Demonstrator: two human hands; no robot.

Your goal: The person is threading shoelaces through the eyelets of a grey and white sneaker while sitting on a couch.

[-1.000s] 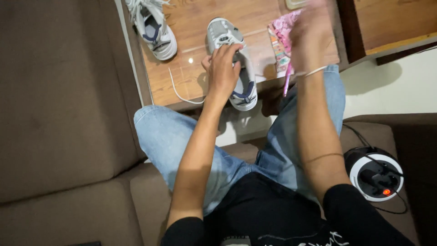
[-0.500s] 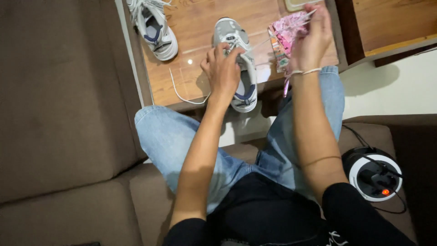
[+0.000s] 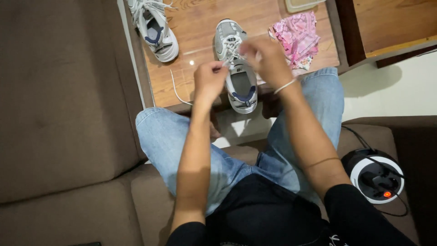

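While I sit on brown sofa [image 3: 59,114], both my hands meet over grey sneaker [image 3: 241,84] at table [image 3: 191,27] near edge; left hand [image 3: 209,82] curled shut, pinching white lace [image 3: 175,89] at sneaker's 9 o'clock; right hand [image 3: 268,59] blurred, fingers bunched on laces at sneaker's 1 o'clock; second sneaker [image 3: 154,29] at 10 o'clock; pink cloth [image 3: 300,36] at 2 o'clock; round white device [image 3: 375,175] at 4 o'clock.

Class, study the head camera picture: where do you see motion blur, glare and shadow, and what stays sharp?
Head view: the right hand is smeared by motion blur above the near sneaker; the left hand is only slightly soft. A small bright glare spot sits on the glossy wooden table. Shadow darkens the floor under the table edge. The far sneaker and pink cloth are sharp.
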